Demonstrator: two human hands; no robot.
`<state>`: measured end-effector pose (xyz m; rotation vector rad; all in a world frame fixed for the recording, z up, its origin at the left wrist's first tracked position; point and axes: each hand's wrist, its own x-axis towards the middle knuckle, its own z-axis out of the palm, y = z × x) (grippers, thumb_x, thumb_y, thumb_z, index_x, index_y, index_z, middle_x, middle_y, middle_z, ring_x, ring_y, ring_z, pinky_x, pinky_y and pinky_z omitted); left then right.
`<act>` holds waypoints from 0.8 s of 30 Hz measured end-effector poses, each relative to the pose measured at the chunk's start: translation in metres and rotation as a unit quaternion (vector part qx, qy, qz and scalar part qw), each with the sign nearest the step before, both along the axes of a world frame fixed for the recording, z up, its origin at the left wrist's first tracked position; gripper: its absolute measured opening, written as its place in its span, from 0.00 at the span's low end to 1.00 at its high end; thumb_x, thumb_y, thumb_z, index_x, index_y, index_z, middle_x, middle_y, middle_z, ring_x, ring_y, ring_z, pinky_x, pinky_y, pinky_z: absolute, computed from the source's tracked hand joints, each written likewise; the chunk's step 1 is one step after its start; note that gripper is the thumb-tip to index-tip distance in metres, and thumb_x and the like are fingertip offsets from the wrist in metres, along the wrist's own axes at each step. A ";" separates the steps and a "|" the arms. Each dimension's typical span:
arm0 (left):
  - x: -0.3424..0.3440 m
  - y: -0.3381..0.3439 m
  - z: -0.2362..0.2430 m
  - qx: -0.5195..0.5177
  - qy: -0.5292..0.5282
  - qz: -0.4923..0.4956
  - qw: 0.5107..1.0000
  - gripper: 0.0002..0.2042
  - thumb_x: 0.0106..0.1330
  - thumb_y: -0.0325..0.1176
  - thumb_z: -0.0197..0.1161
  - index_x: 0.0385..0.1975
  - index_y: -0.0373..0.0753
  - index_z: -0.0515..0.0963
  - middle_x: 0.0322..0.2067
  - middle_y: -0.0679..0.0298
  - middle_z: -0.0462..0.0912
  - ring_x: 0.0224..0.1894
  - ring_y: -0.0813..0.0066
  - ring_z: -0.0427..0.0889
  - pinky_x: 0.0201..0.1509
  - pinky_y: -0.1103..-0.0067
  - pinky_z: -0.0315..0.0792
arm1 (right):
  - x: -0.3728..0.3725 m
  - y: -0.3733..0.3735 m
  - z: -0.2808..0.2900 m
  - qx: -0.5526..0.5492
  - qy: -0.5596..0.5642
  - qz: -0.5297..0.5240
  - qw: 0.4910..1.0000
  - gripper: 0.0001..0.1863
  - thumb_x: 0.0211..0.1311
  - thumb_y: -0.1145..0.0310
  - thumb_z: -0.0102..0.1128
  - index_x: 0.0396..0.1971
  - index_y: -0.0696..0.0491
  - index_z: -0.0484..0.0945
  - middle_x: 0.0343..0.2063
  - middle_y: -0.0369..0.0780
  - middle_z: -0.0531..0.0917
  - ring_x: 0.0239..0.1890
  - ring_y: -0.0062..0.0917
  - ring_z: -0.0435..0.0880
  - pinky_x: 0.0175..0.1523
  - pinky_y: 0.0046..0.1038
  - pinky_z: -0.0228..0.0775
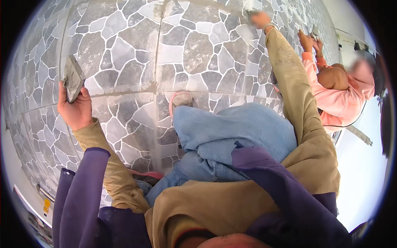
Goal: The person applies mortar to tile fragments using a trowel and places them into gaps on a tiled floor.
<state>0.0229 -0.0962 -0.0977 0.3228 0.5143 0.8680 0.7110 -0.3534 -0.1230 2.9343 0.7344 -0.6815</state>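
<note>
My left hand [78, 108] is raised above the floor and closed around a flat grey slab [74, 78], like a broken tile piece, with a smear of grey paste on its face. My right arm stretches far forward. At its end my right hand [261, 19] is closed at the floor and blurred; a small dark flat tool [251, 14] shows at its fingertips, its kind unclear. Beneath both hands lie floor tiles [120, 53] with a grey stone pattern and white lines. Wide straight joints run between the tiles, some of them smeared with grey-brown.
At the right, a co-worker in a salmon shirt [343, 101] crouches close to my right arm, with both hands [308, 41] near a small grey object [315, 31]. My bent knee in blue jeans [235, 124] and a shoe [182, 99] take up the middle.
</note>
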 end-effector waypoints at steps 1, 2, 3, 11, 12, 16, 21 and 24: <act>0.007 0.002 -0.009 -0.012 -0.002 -0.006 1.000 0.17 0.78 0.36 0.48 0.55 0.30 0.75 0.50 0.50 0.83 0.47 0.58 0.86 0.40 0.71 0.87 | 0.030 -0.013 0.017 -0.004 0.019 -0.098 0.995 0.25 0.48 0.64 0.60 0.49 0.51 0.85 0.42 0.51 0.86 0.48 0.44 0.84 0.57 0.41 0.76; 0.009 0.003 -0.014 -0.021 0.007 -0.006 1.000 0.17 0.78 0.36 0.48 0.55 0.30 0.75 0.50 0.50 0.83 0.47 0.58 0.86 0.40 0.70 0.87 | 0.024 -0.013 0.008 -0.002 0.011 -0.126 0.992 0.25 0.48 0.63 0.60 0.50 0.51 0.85 0.42 0.51 0.86 0.48 0.44 0.84 0.57 0.41 0.76; -0.008 0.007 -0.020 -0.020 0.019 -0.004 1.000 0.17 0.78 0.36 0.48 0.55 0.30 0.75 0.50 0.50 0.83 0.47 0.59 0.86 0.40 0.70 0.87 | 0.001 0.004 -0.007 0.011 0.003 -0.101 0.995 0.25 0.49 0.63 0.60 0.50 0.51 0.85 0.42 0.52 0.86 0.48 0.44 0.84 0.56 0.41 0.76; -0.025 -0.014 0.003 -0.022 0.000 0.039 0.999 0.17 0.78 0.36 0.48 0.56 0.30 0.74 0.52 0.51 0.83 0.50 0.59 0.85 0.42 0.69 0.86 | -0.147 0.166 -0.028 0.094 0.075 0.125 0.985 0.25 0.49 0.63 0.59 0.50 0.50 0.84 0.41 0.52 0.86 0.46 0.44 0.85 0.56 0.41 0.77; -0.021 -0.015 0.005 -0.023 -0.022 0.025 0.999 0.17 0.78 0.36 0.49 0.56 0.31 0.74 0.52 0.51 0.83 0.51 0.59 0.85 0.42 0.69 0.86 | -0.162 0.183 -0.028 0.106 0.085 0.153 0.979 0.25 0.49 0.63 0.59 0.50 0.50 0.84 0.41 0.52 0.86 0.46 0.44 0.85 0.56 0.41 0.77; -0.002 -0.017 0.018 -0.021 0.001 0.013 1.000 0.16 0.78 0.36 0.49 0.55 0.32 0.75 0.51 0.52 0.83 0.49 0.59 0.85 0.41 0.69 0.86 | -0.194 0.219 -0.021 0.137 0.095 0.249 0.954 0.25 0.49 0.63 0.59 0.50 0.49 0.84 0.40 0.52 0.86 0.45 0.44 0.85 0.55 0.41 0.77; -0.036 -0.017 0.058 0.040 0.028 0.037 0.998 0.16 0.78 0.36 0.49 0.55 0.33 0.76 0.50 0.51 0.84 0.47 0.59 0.86 0.41 0.68 0.86 | -0.143 0.172 0.002 0.144 0.080 0.288 0.943 0.25 0.49 0.63 0.59 0.51 0.49 0.84 0.39 0.53 0.86 0.44 0.45 0.85 0.55 0.41 0.77; -0.046 -0.023 0.046 0.030 0.024 0.048 0.998 0.17 0.78 0.36 0.47 0.58 0.31 0.73 0.54 0.49 0.81 0.51 0.57 0.84 0.42 0.69 0.85 | -0.049 0.085 0.027 0.098 0.017 0.242 0.965 0.25 0.50 0.62 0.59 0.51 0.48 0.84 0.39 0.53 0.86 0.43 0.45 0.86 0.54 0.41 0.77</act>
